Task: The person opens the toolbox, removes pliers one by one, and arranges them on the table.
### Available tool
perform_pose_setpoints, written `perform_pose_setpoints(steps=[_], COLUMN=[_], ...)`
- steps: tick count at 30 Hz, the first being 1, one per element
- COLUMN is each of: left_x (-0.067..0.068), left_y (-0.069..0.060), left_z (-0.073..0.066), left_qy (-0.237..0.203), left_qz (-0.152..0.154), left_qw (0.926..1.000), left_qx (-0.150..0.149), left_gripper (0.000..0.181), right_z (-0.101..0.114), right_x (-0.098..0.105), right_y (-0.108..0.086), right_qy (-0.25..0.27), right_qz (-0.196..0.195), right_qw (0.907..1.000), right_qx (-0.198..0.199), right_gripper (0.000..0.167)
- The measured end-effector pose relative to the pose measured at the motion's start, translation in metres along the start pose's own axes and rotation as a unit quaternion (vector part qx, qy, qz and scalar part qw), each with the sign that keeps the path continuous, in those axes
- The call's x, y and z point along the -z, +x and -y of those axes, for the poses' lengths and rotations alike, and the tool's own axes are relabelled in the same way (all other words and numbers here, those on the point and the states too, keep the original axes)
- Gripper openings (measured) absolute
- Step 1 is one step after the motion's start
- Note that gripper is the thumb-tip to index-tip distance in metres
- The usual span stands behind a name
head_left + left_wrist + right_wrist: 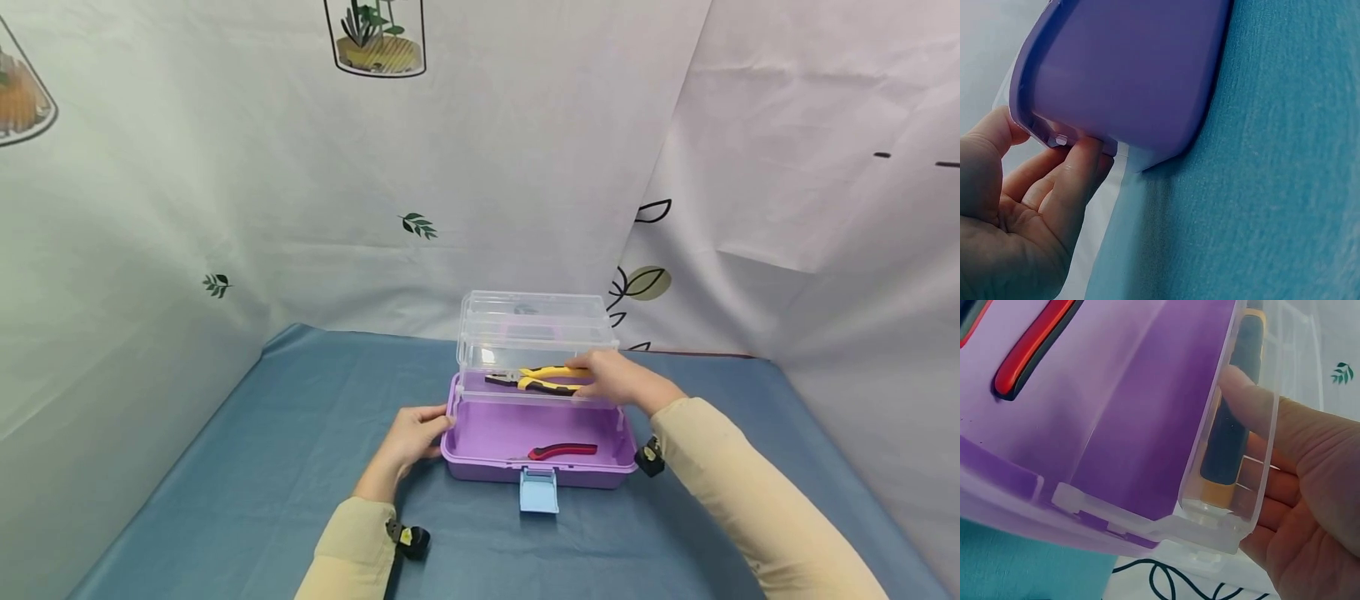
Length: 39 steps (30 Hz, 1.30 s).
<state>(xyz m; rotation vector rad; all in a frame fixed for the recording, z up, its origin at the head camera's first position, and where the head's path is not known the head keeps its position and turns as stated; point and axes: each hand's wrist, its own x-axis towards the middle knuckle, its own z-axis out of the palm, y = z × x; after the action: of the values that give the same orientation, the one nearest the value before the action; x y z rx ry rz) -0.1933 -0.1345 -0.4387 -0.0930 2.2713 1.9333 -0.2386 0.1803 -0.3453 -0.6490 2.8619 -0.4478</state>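
Observation:
A purple toolbox (536,482) sits on the table with its clear lid (534,317) raised. My left hand (411,435) grips its left rim, thumb on the upper edge and fingers beneath the lip, as the left wrist view shows. Yellow-and-black combination pliers (550,387) lie in the clear upper tray (480,392), jaws to the left. My right hand (617,379) holds their handles at the tray's right end; its thumb reaches over the clear wall onto a handle (1225,450). Red-and-black handled pliers (564,451) lie in the toolbox's bottom.
A pale blue latch (538,492) hangs from the toolbox's front. Blue cloth (315,433) covers the table. Behind it hangs a pale curtain (525,192) with leaf prints. Each wrist wears a small black camera (414,542).

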Motion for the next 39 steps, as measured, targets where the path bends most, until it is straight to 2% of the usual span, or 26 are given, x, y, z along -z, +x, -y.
perform_pose_setpoints(steps=[9,17,23,27,32,39], left_x=[0.001,-0.001,0.0,0.0,0.0,0.001], left_y=[0.0,0.0,0.001,0.001,0.0,0.001], left_z=[-0.001,-0.001,0.0,0.0,0.0,0.0], left_qy=[0.008,0.005,0.007,0.009,0.007,0.008], left_qz=[0.002,0.004,0.001,0.0,0.002,0.0], left_qw=[1.0,1.0,1.0,1.0,1.0,1.0], left_qx=[0.0,0.0,-0.001,-0.001,0.0,0.001], left_gripper=[0.039,0.039,0.039,0.039,0.039,0.038], right_z=[0.004,0.003,0.003,0.003,0.002,0.0], right_x=[0.006,0.018,0.016,0.013,0.009,-0.002], right_y=[-0.003,-0.014,-0.019,-0.018,-0.016,-0.016], right_qy=[0.005,0.037,0.057,0.061,0.076,0.083], right_qz=[0.017,0.02,0.035,0.03,0.025,-0.023], right_qw=[0.9996,0.998,0.9973,0.9975,0.9968,0.9962], right_qx=[0.022,0.046,0.03,0.017,0.008,0.004], right_gripper=[0.053,0.048,0.048,0.056,0.054,0.056])
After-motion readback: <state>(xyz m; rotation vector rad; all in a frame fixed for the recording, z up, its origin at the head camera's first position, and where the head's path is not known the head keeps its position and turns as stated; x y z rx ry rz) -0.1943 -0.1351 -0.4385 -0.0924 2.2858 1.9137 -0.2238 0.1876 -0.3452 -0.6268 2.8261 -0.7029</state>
